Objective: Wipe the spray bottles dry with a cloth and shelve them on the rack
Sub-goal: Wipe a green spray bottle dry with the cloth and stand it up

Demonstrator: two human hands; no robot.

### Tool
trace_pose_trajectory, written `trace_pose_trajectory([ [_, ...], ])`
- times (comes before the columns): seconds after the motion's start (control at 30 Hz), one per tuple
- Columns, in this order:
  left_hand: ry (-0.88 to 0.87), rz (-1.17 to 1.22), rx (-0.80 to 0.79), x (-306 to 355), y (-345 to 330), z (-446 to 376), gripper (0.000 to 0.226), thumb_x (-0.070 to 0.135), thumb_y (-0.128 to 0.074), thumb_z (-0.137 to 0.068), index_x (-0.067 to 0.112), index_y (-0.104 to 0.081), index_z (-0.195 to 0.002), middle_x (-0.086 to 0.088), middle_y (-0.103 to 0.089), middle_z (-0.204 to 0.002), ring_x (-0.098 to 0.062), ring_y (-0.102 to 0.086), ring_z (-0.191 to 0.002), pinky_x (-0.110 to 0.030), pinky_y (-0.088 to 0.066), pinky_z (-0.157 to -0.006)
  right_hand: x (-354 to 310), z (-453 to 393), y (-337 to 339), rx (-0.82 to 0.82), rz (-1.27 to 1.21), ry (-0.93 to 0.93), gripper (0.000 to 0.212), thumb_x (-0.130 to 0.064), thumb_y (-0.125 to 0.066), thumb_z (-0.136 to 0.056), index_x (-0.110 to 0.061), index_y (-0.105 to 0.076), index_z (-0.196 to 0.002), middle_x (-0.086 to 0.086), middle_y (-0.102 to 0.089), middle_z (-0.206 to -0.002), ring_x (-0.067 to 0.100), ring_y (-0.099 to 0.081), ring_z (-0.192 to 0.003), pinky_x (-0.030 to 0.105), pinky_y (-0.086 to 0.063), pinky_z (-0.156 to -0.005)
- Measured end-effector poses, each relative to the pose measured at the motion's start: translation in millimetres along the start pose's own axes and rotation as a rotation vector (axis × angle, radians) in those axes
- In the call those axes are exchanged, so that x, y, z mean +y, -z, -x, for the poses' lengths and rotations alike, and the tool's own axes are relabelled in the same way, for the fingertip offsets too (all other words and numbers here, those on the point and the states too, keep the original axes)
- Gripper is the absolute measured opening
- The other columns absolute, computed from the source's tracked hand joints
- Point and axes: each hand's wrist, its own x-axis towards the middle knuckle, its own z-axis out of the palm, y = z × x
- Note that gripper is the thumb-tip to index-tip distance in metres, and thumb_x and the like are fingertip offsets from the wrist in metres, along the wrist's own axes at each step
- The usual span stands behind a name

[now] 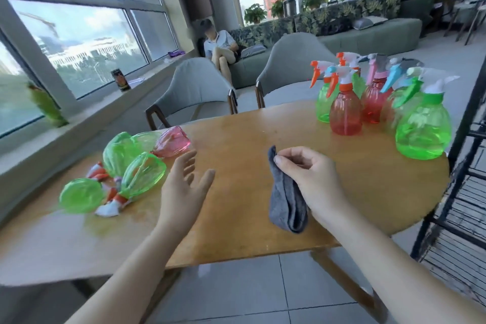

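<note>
Several green spray bottles (143, 175) and a pink spray bottle (172, 142) lie on their sides on the left of the wooden table (242, 134). Several more stand upright at the back right, among them a red bottle (345, 112) and a large green bottle (423, 127). My right hand (306, 175) pinches a grey cloth (288, 201) that hangs above the table's middle. My left hand (185, 181) hovers with straight fingers just right of the lying bottles, holding nothing. The black wire rack (462, 192) stands at the right edge.
Two grey chairs (196, 89) stand behind the table. A person sits on a sofa (368, 37) farther back. A dark can (121, 80) and a green object rest on the windowsill at left. Tiled floor lies below the table's front edge.
</note>
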Motion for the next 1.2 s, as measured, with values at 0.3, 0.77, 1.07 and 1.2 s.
trace_pose_trajectory([
  [0.3,0.087,-0.237,0.292,-114.1,138.1,5.2,0.049,0.024,-0.087,-0.084,0.035,-0.067,-0.127,0.006,-0.066,-0.127,-0.023,-0.059,-0.12,-0.043,-0.048,-0.102,7.9,34.6,-118.7,-0.218,0.025,-0.007,0.001,-0.022,-0.079,-0.093,-0.023,-0.079,-0.092,-0.005,-0.078,-0.09,0.016,-0.073,-0.091,0.042,-0.06,-0.086],
  [0.77,0.113,-0.406,-0.05,-151.2,170.6,-16.9,0.043,0.04,-0.081,-0.091,0.034,-0.069,-0.132,-0.003,-0.067,-0.127,-0.027,-0.053,-0.129,-0.039,-0.041,-0.104,25.5,46.2,-149.5,-0.225,0.003,-0.016,0.004,-0.017,-0.08,-0.091,-0.021,-0.079,-0.092,-0.003,-0.078,-0.091,0.013,-0.073,-0.087,0.036,-0.058,-0.084],
  [1.07,-0.011,-0.461,-0.194,-103.8,115.4,7.0,0.027,0.045,-0.071,-0.098,0.041,-0.076,-0.124,0.009,-0.065,-0.096,-0.025,-0.042,-0.123,-0.034,-0.034,-0.097,15.5,43.7,-112.6,-0.158,0.0,0.018,0.004,-0.018,-0.08,-0.091,-0.022,-0.079,-0.091,-0.005,-0.078,-0.089,0.013,-0.073,-0.087,0.034,-0.058,-0.082],
  [1.2,-0.03,-0.457,-0.248,-75.2,77.4,24.4,0.032,0.055,-0.066,-0.098,0.046,-0.072,-0.128,0.004,-0.069,-0.115,-0.026,-0.043,-0.126,-0.039,-0.035,-0.103,10.5,36.3,-81.1,-0.098,-0.016,0.035,0.006,-0.018,-0.081,-0.09,-0.023,-0.079,-0.089,-0.005,-0.078,-0.088,0.015,-0.073,-0.086,0.033,-0.056,-0.078],
])
